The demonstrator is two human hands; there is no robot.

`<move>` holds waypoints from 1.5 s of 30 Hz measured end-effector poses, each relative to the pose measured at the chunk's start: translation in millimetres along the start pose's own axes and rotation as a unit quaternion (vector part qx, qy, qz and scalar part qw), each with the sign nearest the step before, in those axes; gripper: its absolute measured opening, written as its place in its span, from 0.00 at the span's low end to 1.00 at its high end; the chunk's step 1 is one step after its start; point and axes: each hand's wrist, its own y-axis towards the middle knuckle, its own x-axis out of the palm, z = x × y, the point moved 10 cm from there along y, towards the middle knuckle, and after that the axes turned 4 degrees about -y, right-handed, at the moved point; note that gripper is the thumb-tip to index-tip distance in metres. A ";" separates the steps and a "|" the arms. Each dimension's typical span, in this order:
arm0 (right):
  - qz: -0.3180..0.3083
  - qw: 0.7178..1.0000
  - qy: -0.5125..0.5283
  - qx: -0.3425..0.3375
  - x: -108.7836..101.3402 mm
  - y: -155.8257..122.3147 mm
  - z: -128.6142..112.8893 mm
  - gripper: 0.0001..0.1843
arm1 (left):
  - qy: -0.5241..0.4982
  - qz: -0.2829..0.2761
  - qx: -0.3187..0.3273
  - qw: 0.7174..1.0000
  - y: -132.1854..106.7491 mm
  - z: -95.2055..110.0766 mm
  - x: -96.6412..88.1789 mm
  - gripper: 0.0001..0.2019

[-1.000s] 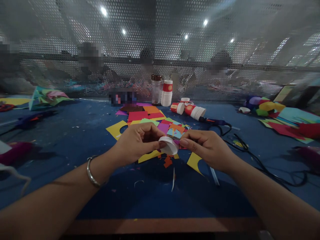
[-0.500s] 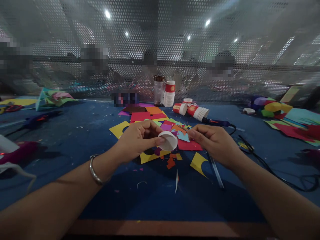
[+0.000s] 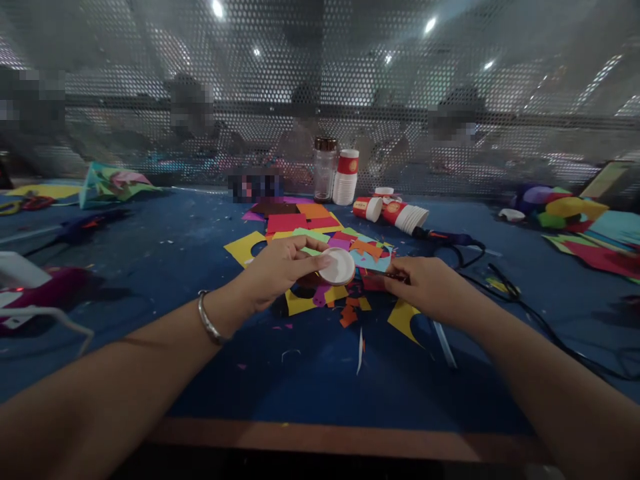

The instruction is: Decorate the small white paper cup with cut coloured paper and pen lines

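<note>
My left hand (image 3: 287, 267) pinches a shallow, round white paper piece (image 3: 337, 267) by its left edge, thumb on top. It has a raised rim and looks like the bottom of a paper cup. My right hand (image 3: 419, 283) is closed just to the right of it, apart from it. Something small and dark is between its thumb and finger, too hidden to name. Beneath both hands lie coloured paper sheets (image 3: 286, 223) and scraps. Near my right hand are a yellow paper piece (image 3: 403, 321) with a curved cut and a clear glue stick (image 3: 445, 345).
A glass bottle (image 3: 325, 172) and a stack of paper cups (image 3: 345, 179) stand at the back, with toppled cups (image 3: 404, 217) nearby. Glue guns (image 3: 445, 238) with cords lie on both sides. Paper crafts (image 3: 563, 208) sit far right and far left.
The view has tilted down slightly and shifted left. The white round piece has turned to lie flatter, its face more upward. My right hand has moved slightly lower relative to it.
</note>
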 end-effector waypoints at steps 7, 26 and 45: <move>-0.014 1.000 -0.012 0.007 7.1 -1.6 1.5 0.15 | 0.036 0.025 0.029 0.999 2.2 3.4 -2.0 0.09; 0.090 0.988 -0.124 0.027 -20.0 -18.5 -12.5 0.14 | -0.029 0.065 0.003 0.997 -0.3 -0.3 -5.4 0.05; 0.130 0.933 0.311 -0.125 -32.2 -22.4 -34.3 0.15 | 0.065 -0.045 0.012 0.997 -8.0 3.4 17.6 0.18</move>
